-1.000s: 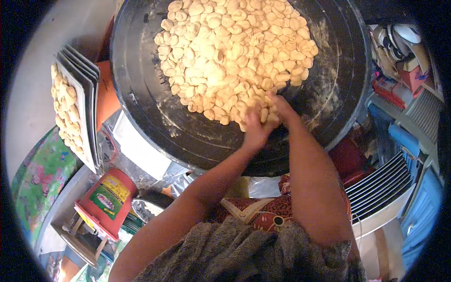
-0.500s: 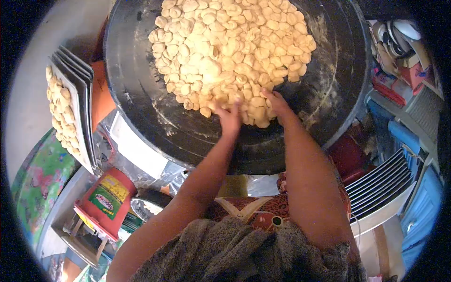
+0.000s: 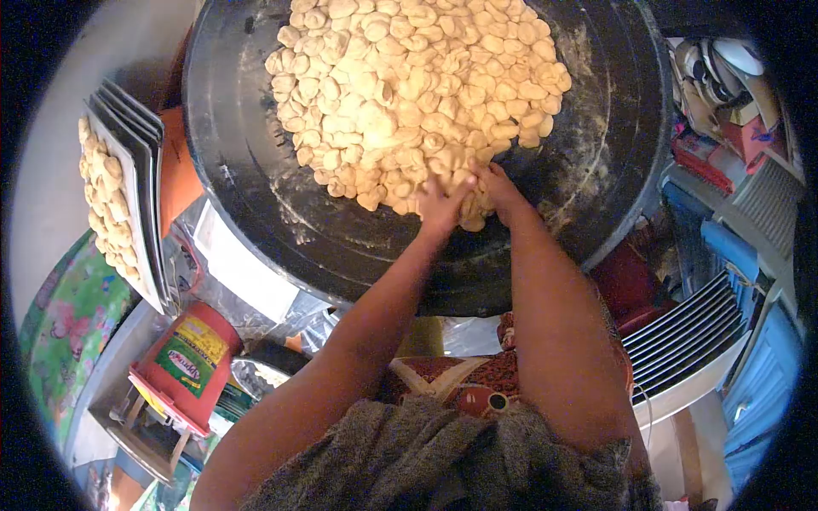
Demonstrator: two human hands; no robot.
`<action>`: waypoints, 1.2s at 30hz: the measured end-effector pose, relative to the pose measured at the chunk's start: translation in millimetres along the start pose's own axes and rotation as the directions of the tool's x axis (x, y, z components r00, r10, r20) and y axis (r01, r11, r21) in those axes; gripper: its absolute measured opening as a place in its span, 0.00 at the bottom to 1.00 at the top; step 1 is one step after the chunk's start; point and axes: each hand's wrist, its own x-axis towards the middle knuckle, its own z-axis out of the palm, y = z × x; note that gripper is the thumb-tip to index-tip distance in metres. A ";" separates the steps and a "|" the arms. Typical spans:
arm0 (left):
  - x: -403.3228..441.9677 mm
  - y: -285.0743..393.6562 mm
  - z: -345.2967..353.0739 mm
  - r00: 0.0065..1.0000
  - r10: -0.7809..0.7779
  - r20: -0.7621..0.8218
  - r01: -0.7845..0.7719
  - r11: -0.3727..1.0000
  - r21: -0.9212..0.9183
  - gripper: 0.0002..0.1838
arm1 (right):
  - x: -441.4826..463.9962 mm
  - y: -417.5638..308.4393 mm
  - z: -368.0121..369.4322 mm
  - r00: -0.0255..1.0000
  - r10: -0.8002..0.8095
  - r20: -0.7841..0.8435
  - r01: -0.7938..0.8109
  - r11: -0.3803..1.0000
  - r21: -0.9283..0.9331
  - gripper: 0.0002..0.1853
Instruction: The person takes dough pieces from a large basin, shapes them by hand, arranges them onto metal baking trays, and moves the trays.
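Observation:
A large heap of pale dough pieces (image 3: 409,94) lies in a wide, round black tub (image 3: 588,162) dusted with flour. My left hand (image 3: 441,204) rests on the near edge of the heap, its fingers spread over the pieces. Close to its right, my right hand (image 3: 497,189) touches the same edge with its fingers against the dough. Whether the right fingers are closed round a piece is hidden. Some dough pieces show between the two hands.
Stacked trays (image 3: 145,204) at the left carry dough pieces on the front one. A red bucket (image 3: 187,366) stands lower left. White slatted trays (image 3: 690,341) and a blue chair-like object (image 3: 767,392) are at the right, with utensils (image 3: 720,72) above.
My left hand moved left off the dough between the hands, then came back right toward my right hand. The view has shifted slightly, and my right hand has stayed near the heap's edge.

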 end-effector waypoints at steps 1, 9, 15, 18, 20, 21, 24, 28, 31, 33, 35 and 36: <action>1.0 -2.7 5.1 0.996 0.064 0.059 -0.068 0.995 0.072 0.58 | -7.7 -5.7 2.3 1.000 -0.001 0.004 0.001 1.000 0.002 0.39; -13.9 13.2 3.8 0.940 0.204 0.274 -0.114 0.944 -0.311 0.52 | -45.2 -33.5 -4.6 0.998 0.056 0.005 -0.056 0.998 -0.016 0.34; -49.0 68.9 -21.5 0.896 0.344 0.280 -0.214 0.888 -0.408 0.47 | -75.2 -59.7 -5.0 0.979 -0.205 0.009 0.202 0.971 0.126 0.41; -49.0 94.5 -37.7 0.823 0.538 0.181 -0.451 0.814 -0.365 0.44 | -114.9 -93.4 14.1 0.954 -0.291 -0.071 0.299 0.940 0.167 0.50; -88.6 135.6 -63.2 0.761 0.630 0.153 -0.576 0.765 -0.287 0.44 | -112.8 -100.4 9.2 0.906 -0.418 -0.073 0.423 0.902 0.083 0.47; -108.9 150.0 -70.8 0.717 0.688 0.110 -0.662 0.722 -0.202 0.44 | -146.8 -112.8 17.9 0.904 -0.414 -0.104 0.422 0.903 0.081 0.41; -133.7 162.1 -82.4 0.600 0.799 0.050 -0.753 0.584 -0.302 0.42 | -228.5 -137.2 37.0 0.789 -0.596 -0.148 0.593 0.802 -0.071 0.35; -211.0 175.5 -100.0 0.422 0.907 0.015 -0.791 0.376 -0.482 0.40 | -325.0 -128.7 52.1 0.633 -0.738 -0.233 0.734 0.668 -0.124 0.31; -270.6 180.7 -91.0 0.303 0.952 0.040 -0.868 0.293 -0.402 0.39 | -378.2 -108.2 41.0 0.472 -0.831 -0.293 0.877 0.476 0.063 0.21; -317.2 178.9 -71.1 0.221 0.969 0.107 -0.833 0.244 -0.497 0.39 | -427.9 -83.4 24.4 0.412 -0.812 -0.413 0.905 0.416 0.084 0.22; -361.0 170.9 -47.2 0.143 0.975 0.170 -0.813 0.214 -0.542 0.38 | -468.0 -51.3 0.1 0.330 -0.775 -0.540 0.923 0.384 0.013 0.23; -376.6 162.7 -29.0 0.149 0.961 0.233 -0.766 0.261 -0.587 0.38 | -484.8 -33.9 -11.9 0.308 -0.741 -0.596 0.928 0.372 0.018 0.22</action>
